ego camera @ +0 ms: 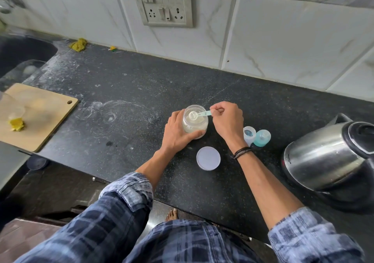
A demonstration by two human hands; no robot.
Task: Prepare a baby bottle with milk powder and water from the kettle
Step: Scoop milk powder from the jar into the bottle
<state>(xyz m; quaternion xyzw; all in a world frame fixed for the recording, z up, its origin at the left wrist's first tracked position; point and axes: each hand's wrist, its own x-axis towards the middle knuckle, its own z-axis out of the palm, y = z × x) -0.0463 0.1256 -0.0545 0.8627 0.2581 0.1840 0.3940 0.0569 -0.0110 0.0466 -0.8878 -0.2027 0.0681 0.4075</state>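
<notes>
A clear jar of milk powder (194, 124) stands open on the black counter (125, 92). My left hand (178, 130) wraps around its left side. My right hand (227, 121) pinches the handle of a pale green scoop (199, 114), whose bowl sits over the jar's mouth with powder in it. The jar's white lid (208, 158) lies flat in front of the jar. To the right, partly behind my right wrist, stand the open baby bottle (249, 135) and its teal nipple cap (262, 138). A steel kettle (332, 157) sits at the far right, lid shut.
A wooden cutting board (40, 117) with a yellow scrap lies at the left, near a dark sink (22, 54). A yellow scrubber (78, 44) rests by the tiled wall, under a socket panel (165, 3). The counter's front edge runs below my forearms.
</notes>
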